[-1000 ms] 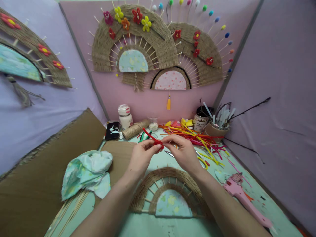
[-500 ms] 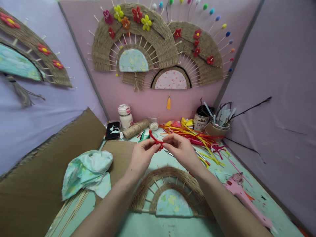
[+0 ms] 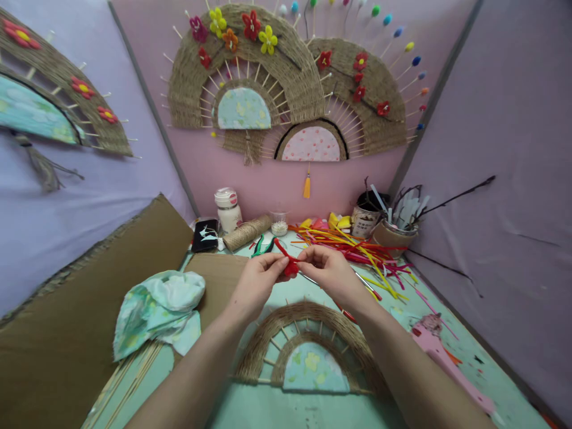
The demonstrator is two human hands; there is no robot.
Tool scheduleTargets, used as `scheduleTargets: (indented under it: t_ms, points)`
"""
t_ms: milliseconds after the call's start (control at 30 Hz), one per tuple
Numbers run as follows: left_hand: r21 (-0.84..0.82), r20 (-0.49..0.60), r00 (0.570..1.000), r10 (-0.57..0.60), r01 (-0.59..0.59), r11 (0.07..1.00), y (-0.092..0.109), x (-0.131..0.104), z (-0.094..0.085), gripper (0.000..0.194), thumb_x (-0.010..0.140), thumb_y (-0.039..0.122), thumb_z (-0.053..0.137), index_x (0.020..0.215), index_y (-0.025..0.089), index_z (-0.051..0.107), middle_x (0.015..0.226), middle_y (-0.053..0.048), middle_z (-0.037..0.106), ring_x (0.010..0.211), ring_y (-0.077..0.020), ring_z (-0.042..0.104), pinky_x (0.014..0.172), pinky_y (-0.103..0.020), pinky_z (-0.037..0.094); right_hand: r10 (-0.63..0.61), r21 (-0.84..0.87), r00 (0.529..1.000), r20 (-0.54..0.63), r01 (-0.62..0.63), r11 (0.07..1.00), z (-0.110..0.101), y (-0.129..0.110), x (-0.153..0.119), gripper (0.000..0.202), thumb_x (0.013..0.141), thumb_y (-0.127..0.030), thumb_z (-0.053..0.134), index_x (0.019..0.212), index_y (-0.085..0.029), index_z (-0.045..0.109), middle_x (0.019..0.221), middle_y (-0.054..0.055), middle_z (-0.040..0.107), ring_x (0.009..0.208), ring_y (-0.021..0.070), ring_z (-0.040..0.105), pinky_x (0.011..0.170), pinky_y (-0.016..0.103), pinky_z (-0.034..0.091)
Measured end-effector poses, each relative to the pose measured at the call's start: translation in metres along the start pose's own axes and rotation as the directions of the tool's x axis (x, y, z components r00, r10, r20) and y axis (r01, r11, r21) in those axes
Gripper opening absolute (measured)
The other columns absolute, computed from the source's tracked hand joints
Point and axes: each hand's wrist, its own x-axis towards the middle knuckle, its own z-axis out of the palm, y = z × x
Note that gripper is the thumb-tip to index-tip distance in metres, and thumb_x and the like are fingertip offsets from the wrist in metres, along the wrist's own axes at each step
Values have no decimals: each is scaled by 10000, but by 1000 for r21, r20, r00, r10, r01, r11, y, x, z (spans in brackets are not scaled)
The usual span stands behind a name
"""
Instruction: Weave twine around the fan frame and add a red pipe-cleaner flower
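Observation:
Between my fingertips is a red pipe cleaner (image 3: 291, 267), bent into small loops below, with one straight end sticking up to the left. My left hand (image 3: 261, 275) pinches it from the left between thumb and fingers. On the other side, my right hand (image 3: 325, 268) pinches the same piece close to the loops. Both hands are raised over the table, beyond a half-round twine fan (image 3: 308, 316) whose centre is covered in light green floral cloth. Scissors (image 3: 308, 278) lie partly hidden behind my right hand.
Pipe cleaners (image 3: 357, 244) in several colours are heaped at the back right. A pink glue gun (image 3: 451, 369) lies at right. Crumpled cloth (image 3: 158, 310) rests beside cardboard (image 3: 218, 286) on the left. A twine roll (image 3: 246, 233), a white bottle (image 3: 227, 211) and a pot with sticks (image 3: 393, 235) stand behind.
The red pipe cleaner has turned in my fingers, and more of its looped part now shows below the pinch. Both hands stay in nearly the same place; the view shifts slightly.

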Motion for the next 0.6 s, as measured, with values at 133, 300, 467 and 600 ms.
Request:
scheduleTargets:
  t_ms: [133,300,467,600]
  points:
    - [3,1,1000,-15,15,1000,-1,0,0,245,686,381,679,706,137,691,656,-44,654,628,-134,576,665,-266,490,-15,-9,1000,0,15,1000,2,-1,-2,91,690,-219,609,749,-152,594,671,-5,614,613,109,560,571,226,438]
    - [19,-24,1000,9,-8,1000,-2,0,1,257,694,393,674,686,137,676,634,-35,642,600,-123,562,626,-251,476,-23,-62,1000,-15,22,998,4,-4,-3,70,681,-186,581,739,-148,584,644,-12,592,576,102,531,539,221,417]
    - [19,-41,999,16,-15,1000,-4,0,1,279,700,413,664,670,136,661,611,-32,632,579,-120,552,606,-249,459,-45,-115,998,-33,41,993,7,-2,-5,78,673,-181,567,744,-151,578,646,-10,579,575,105,520,540,226,412]
    - [35,-57,998,41,-39,999,-6,1,2,289,705,417,652,652,134,649,589,-27,613,575,-118,536,593,-245,444,-49,-139,997,-52,41,989,8,-1,-6,101,677,-185,561,768,-149,587,661,-3,590,586,110,527,551,230,421]
